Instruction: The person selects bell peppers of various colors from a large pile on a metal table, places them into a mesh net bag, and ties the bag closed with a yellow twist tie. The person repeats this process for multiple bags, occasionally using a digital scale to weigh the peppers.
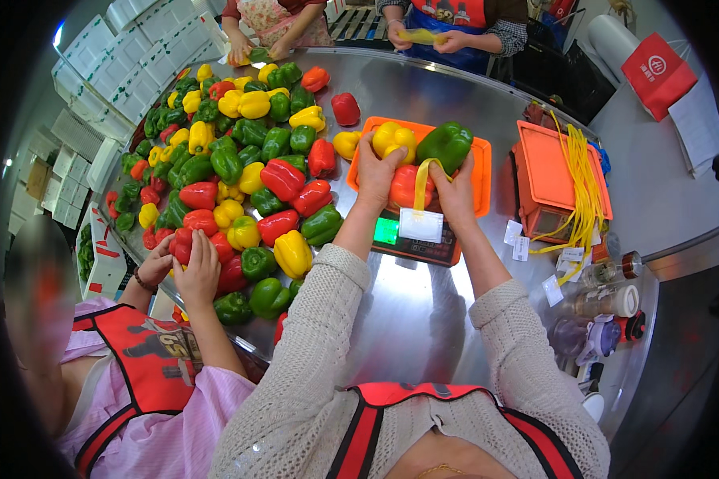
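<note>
My left hand (382,169) is closed around a yellow bell pepper (393,141) on the orange tray (483,179) of a digital scale (389,250). My right hand (453,182) grips a green bell pepper (446,146) together with a yellow strap (420,187), from which a white tag (420,225) hangs over the scale's front panel. Between my hands lies a red bell pepper (402,187), partly behind the strap. The scale's display glows green. Whether the peppers rest on the tray or are slightly raised cannot be told.
A large heap of red, yellow and green bell peppers (248,132) covers the metal table's left side. An orange bin (560,179) draped with yellow straps (575,173) stands right, near bottles (605,299). A co-worker's hands (195,263) hold a red pepper at left; two people stand opposite.
</note>
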The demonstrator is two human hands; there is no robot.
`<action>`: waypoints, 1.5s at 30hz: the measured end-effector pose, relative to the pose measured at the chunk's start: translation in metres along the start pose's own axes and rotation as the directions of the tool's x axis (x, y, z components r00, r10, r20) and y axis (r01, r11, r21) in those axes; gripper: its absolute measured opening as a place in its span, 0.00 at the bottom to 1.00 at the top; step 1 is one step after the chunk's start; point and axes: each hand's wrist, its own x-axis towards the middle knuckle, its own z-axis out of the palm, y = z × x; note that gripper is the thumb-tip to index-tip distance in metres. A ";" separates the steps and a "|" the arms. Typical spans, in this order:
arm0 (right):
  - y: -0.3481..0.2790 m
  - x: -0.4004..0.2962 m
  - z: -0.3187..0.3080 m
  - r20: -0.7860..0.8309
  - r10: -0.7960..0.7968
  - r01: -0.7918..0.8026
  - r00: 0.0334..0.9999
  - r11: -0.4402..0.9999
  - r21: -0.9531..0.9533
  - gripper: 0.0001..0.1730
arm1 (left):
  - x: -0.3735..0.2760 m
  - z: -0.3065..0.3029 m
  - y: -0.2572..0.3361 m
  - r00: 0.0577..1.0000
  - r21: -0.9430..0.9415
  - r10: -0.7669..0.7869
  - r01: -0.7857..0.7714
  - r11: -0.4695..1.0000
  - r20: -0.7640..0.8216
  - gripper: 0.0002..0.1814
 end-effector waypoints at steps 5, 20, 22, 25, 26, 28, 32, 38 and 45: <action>-0.009 -0.013 -0.012 -0.122 -0.094 0.070 0.988 0.979 -0.191 0.50 | -0.031 0.018 0.005 0.996 0.046 0.090 -0.089 0.995 -0.023 0.24; -0.011 -0.243 -0.090 -0.007 0.249 -0.248 0.969 0.964 -0.098 0.52 | -0.283 -0.003 -0.007 0.994 0.549 -0.013 0.072 0.832 -0.110 0.35; 0.030 -0.278 -0.095 0.009 0.250 -0.245 0.968 0.956 -0.163 0.51 | -0.306 -0.019 -0.043 0.993 0.648 -0.025 0.092 0.756 -0.111 0.35; 0.058 -0.292 -0.096 0.024 0.173 -0.166 0.985 0.971 -0.171 0.42 | -0.310 -0.026 -0.043 0.995 0.685 0.101 -0.056 0.726 -0.026 0.36; 0.060 -0.290 -0.099 0.031 0.180 -0.172 0.983 0.969 -0.175 0.42 | -0.308 -0.025 -0.044 0.995 0.701 0.093 -0.049 0.711 -0.024 0.37; 0.056 -0.281 -0.097 0.023 0.190 -0.185 0.982 0.973 -0.138 0.44 | -0.305 -0.027 -0.047 0.995 0.709 0.099 -0.069 0.702 0.000 0.37; 0.051 -0.277 -0.124 0.025 0.206 -0.183 0.978 0.916 -0.357 0.51 | -0.300 -0.030 -0.037 0.992 0.747 0.118 -0.106 0.656 0.037 0.38; -0.046 -0.273 -0.162 0.138 0.439 -0.359 0.888 0.848 -0.391 0.26 | -0.294 -0.022 0.057 0.929 0.421 0.084 -0.242 0.874 0.359 0.20; -0.127 -0.281 -0.137 0.331 0.081 -0.012 0.940 0.979 -0.204 0.04 | -0.319 0.004 0.113 0.636 0.402 -0.437 0.211 0.891 0.636 0.21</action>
